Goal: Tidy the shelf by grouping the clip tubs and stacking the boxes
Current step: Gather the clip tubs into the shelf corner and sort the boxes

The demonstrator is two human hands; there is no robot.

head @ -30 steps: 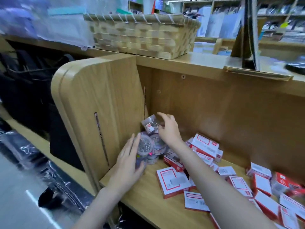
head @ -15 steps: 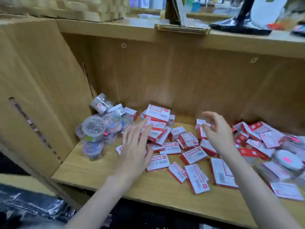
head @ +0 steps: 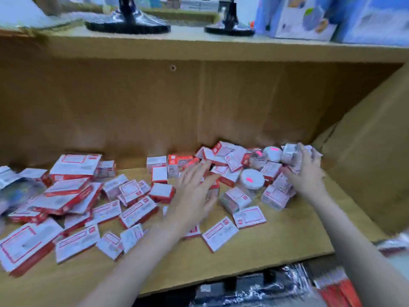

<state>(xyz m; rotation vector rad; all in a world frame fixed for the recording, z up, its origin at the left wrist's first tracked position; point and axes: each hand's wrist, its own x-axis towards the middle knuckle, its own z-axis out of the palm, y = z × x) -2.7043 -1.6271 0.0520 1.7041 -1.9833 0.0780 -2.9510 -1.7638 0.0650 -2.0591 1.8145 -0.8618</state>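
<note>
Many small red-and-white boxes [head: 73, 189] lie scattered over the wooden shelf [head: 276, 240]. Round clear clip tubs with white lids and pink stickers sit among the boxes at the right: one tub [head: 252, 179] in the middle of the heap, another tub [head: 273, 153] further back. My right hand [head: 306, 171] is at the far right of the heap, fingers curled around a clear clip tub [head: 290, 154]. My left hand [head: 194, 191] hovers flat over the boxes in the middle, fingers spread, holding nothing.
The shelf's right side wall [head: 365, 173] stands close beside my right hand. On the board above stand two black stands [head: 128, 23] and blue cartons [head: 309, 16]. Plastic-wrapped goods [head: 254, 291] lie below the shelf's front edge.
My view swung right along the shelf, away from the grouped tubs at the left. My right hand reached to the right end and closed around a clip tub; my left hand followed over the boxes.
</note>
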